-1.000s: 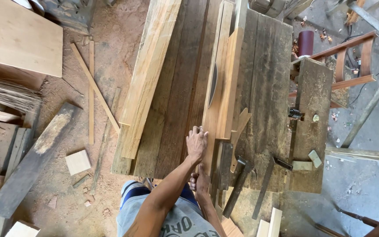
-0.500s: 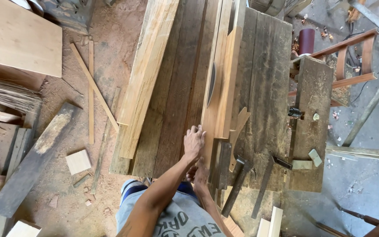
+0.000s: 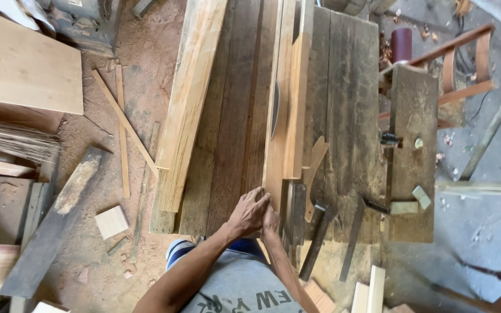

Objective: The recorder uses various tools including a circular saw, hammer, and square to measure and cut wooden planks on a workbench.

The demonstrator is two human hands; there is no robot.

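Left hand (image 3: 249,212) flat, fingers together, pressing on the near end of the plank (image 3: 278,116). Right hand (image 3: 271,220) tucked just beside and under it, mostly hidden; grip impossible to tell. Plank lying lengthwise on the bench (image 3: 349,87), running away from the body, with the dark blade (image 3: 275,110) rising through it at mid-length. Touching its right edge, a narrower strip (image 3: 297,110); at that strip's near end, a notched offcut (image 3: 315,159). Just right of the hands, 2 dark hammer-like tools (image 3: 320,226) lying on the bench. Left of the plank, a pale thick beam (image 3: 189,98) resting across the dark boards. On the sawdust floor, thin sticks (image 3: 124,124), a small square block (image 3: 111,221), a weathered board (image 3: 53,220).

Against the frame 0.5 s ago: left hand drawn back toward the body, plank's near end nearer too.

Plank smooth, pale orange, freshly sawn; bench grey, rough, cracked; beam straight-grained, yellowish.
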